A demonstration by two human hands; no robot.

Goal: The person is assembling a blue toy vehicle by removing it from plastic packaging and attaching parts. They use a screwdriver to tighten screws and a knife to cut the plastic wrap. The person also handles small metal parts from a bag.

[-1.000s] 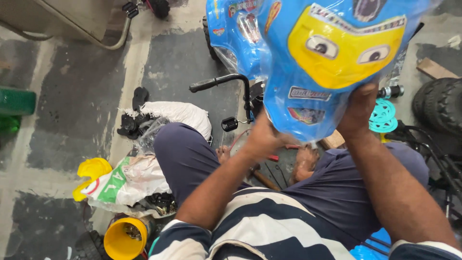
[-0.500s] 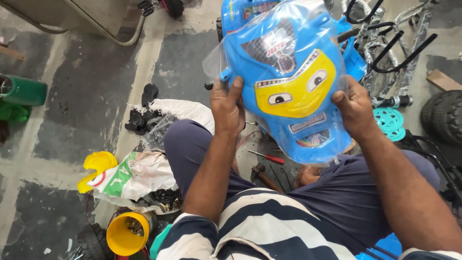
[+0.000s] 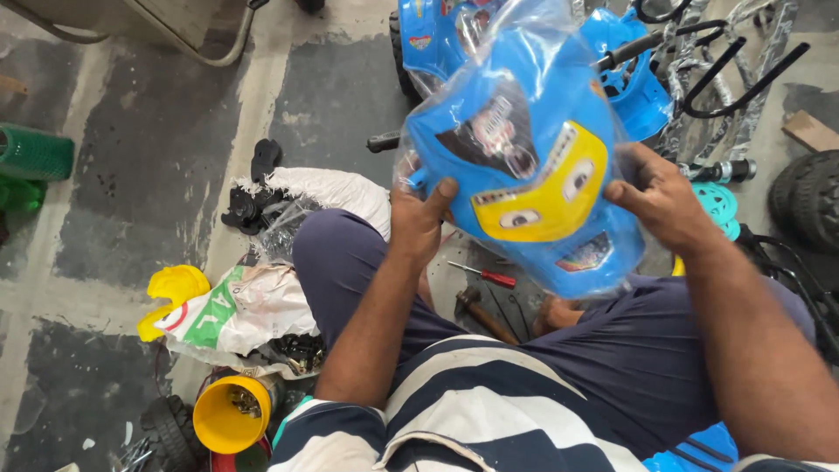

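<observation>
The concrete floor [image 3: 131,175] fills the left of the view, patched dark and pale. Above the lap, a blue toy-car body shell [image 3: 524,175] with a yellow face panel hangs in the air, wrapped in a clear plastic bag [image 3: 524,35] whose loose top rises above it. The bag's glare blurs the stickers on the shell, and its lower right edge is hard to trace against the dark trousers [image 3: 629,358].

Behind it, a second blue toy car [image 3: 437,35] is cut off by the top edge, and a bundle of black handlebars [image 3: 734,70] runs out of view at the upper right. A black tyre [image 3: 808,205] is cropped by the right edge.

The left hand [image 3: 419,218] clasps the shell's lower left edge, thumb laid up across the front and fingers hidden behind the plastic. The right hand [image 3: 660,201] holds the right edge, fingers curled around it through the bag, their tips out of sight. So the shell sits between the two grips, tilted, touching both.

On the floor to the left lie a white sack [image 3: 332,197], a printed bag [image 3: 236,310] with a yellow plastic part [image 3: 175,288] beside it, and a yellow cup [image 3: 229,415] holding small hardware too fine to make out. Between the legs lie a red-handled screwdriver [image 3: 485,276] and a hammer [image 3: 481,313], partly hidden
</observation>
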